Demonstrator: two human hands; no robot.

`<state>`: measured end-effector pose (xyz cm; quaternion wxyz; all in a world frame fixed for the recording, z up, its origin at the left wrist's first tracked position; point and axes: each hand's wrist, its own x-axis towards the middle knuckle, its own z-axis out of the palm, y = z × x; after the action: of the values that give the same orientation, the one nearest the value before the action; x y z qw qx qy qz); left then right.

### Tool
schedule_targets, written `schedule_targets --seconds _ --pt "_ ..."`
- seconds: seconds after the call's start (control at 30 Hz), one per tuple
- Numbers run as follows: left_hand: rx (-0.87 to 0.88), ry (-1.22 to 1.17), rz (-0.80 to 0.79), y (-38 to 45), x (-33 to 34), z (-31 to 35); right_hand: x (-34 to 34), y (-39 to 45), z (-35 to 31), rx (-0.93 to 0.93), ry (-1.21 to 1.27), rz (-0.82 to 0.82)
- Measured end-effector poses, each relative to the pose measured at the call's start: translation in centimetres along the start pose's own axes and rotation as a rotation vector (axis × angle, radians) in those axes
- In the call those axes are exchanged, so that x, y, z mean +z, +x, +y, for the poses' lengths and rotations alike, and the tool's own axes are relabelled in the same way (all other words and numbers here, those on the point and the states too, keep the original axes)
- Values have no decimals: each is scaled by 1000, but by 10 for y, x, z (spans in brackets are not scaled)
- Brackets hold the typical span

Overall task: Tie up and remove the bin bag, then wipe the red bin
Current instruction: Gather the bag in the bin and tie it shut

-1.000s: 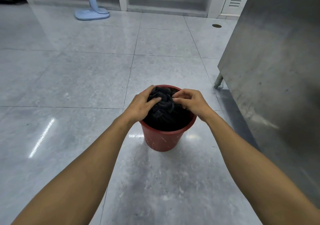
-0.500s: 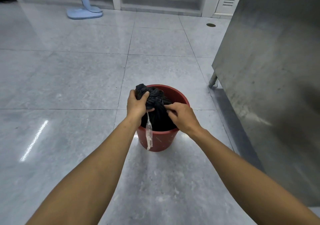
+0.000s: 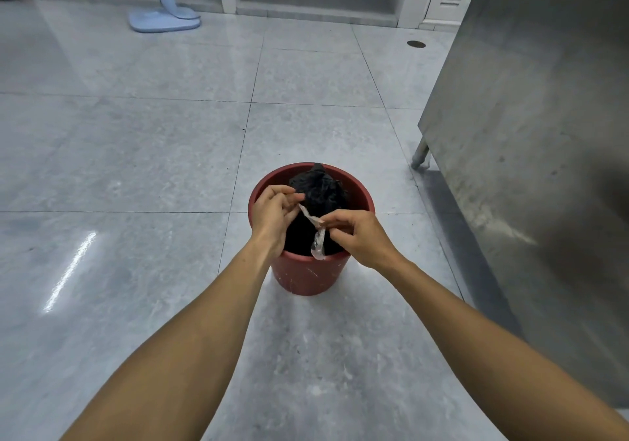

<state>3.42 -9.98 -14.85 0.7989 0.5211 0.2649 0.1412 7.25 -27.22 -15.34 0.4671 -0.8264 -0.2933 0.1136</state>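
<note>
- Since the frame half a second back: both hands have let go of the gathered bag neck and now share the pale strip, which then hung from the left hand alone.
- Left hand (image 3: 274, 214): at 9 o'clock over the bin mouth, fingers curled, thumb and forefinger pinching the upper end of the strip.
- Right hand (image 3: 357, 236): at 4 o'clock over the bin mouth, closed in a pinch on the strip lower down.
- Clear plastic strip (image 3: 315, 228): thin, translucent; runs slantwise between the two hands, its loose tail hanging below the right hand to the near rim.
- Black bin bag (image 3: 320, 187): inside the bin, top bunched to a point toward 12 o'clock; whether it is tied cannot be told.
- Red bin (image 3: 308, 275): round, upright on the floor, scuffed pale on its near wall; bag within.
- Floor (image 3: 136, 155): grey glossy tiles, light streak at 9 o'clock.
- Steel cabinet (image 3: 531, 141): at 3 o'clock, well apart from the bin, one leg visible.
- Light blue stand base (image 3: 165, 22): at 11 o'clock, far off by the wall.
</note>
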Motion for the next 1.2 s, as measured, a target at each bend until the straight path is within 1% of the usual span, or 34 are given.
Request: schedule_targets --seconds 0.07,0.2,0.3,0.37,0.53,0.7,0.83,0.93,1.07,1.2 --pt "27 48 -54 -1 -2 -2 1 3 -1 30 92 53" --pt "125 269 -170 -2 -8 -3 -2 12 -5 73 313 144" --pt "162 326 -200 -3 -9 -2 -5 17 -8 132 450 202" --pt "210 361 -226 -4 -8 -2 -6 19 -8 164 466 217" --pt "305 514 -258 -6 -6 -1 -2 21 -11 187 437 172" --pt "427 745 -268 -5 -9 -4 -2 24 -13 203 467 240" --pt "519 895 -273 -2 -19 -4 -3 24 -12 203 481 239" --pt "532 895 -240 -1 -19 -3 -2 26 -10 199 488 242" --pt "469 803 -217 1 -17 -3 -3 26 -9 216 497 230" --pt "457 805 -217 2 -17 -4 -5 24 -8 195 511 132"
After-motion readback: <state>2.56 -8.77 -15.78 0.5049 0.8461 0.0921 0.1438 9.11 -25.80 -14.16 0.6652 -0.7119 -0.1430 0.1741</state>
